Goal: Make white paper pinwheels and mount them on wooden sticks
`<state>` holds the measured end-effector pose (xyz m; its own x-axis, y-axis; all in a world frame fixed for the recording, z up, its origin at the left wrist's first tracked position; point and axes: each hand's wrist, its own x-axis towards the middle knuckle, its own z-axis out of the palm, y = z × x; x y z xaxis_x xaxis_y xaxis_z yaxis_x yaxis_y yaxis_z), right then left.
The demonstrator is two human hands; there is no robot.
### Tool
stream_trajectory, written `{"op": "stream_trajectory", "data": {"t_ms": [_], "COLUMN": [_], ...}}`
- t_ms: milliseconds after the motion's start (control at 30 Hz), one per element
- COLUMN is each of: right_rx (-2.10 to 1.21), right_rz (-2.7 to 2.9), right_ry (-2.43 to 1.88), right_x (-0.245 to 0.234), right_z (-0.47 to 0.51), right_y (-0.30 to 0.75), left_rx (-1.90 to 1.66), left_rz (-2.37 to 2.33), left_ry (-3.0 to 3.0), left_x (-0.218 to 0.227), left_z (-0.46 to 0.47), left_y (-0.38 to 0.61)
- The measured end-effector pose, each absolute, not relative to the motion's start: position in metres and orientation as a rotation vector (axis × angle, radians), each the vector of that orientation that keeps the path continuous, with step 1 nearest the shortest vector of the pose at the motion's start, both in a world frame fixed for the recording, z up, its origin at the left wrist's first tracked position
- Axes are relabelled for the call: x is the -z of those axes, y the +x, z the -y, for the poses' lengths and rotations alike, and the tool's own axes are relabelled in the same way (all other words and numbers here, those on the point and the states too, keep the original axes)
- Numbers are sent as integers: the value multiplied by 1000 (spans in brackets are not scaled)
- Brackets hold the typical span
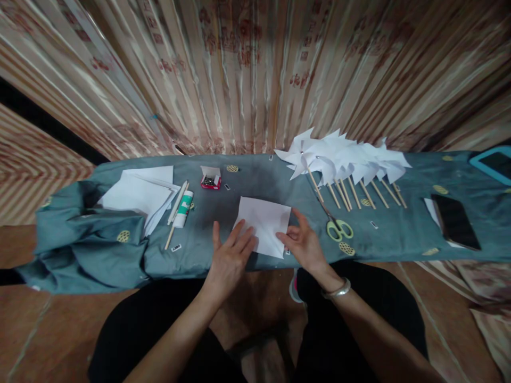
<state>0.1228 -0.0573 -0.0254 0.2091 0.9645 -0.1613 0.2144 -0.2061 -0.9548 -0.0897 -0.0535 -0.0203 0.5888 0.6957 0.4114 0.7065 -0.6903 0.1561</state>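
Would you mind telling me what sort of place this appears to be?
Probably a makeshift craft corner, perhaps in a home: a white paper sheet and a row of paper pinwheels lie in front of patterned curtains.

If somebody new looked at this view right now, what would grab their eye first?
Probably the overlapping row of white paper pinwheels on wooden sticks, right of centre along the cloth's far side. Next, the white sheet near the middle front, with the left hand and right hand at its sides. The green-handled scissors also stand out, just right of the right hand.
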Motion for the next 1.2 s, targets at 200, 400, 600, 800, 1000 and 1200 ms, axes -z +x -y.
{"op": "stream_trajectory", "data": {"t_ms": [200,400,600,800,1000,1200], "right_rx": [-253,45,-102,-613,-808,-783], "right_rz": [1874,2393,2420,2206,1973,1789], "right_ry": [-1695,-1582,-1312,-1260,-1400,-1575], "right_x": [8,4,17,11,12,17], "right_z": [64,69,72,59,37,24], "right_y": [135,135,146,152,143,129], "left_rx": [781,881,862,1000,1100,1102], "left_rz": [1187,1087,1117,1326,1635,1875], "left_ry": [-2892,-2970,-3056,-3066,-3012,-2907], "left_x": [25,27,24,15,13,20], "left_z": [45,46,57,62,56,51], "left_y": [-89,-107,-124,-125,-121,-124]}}
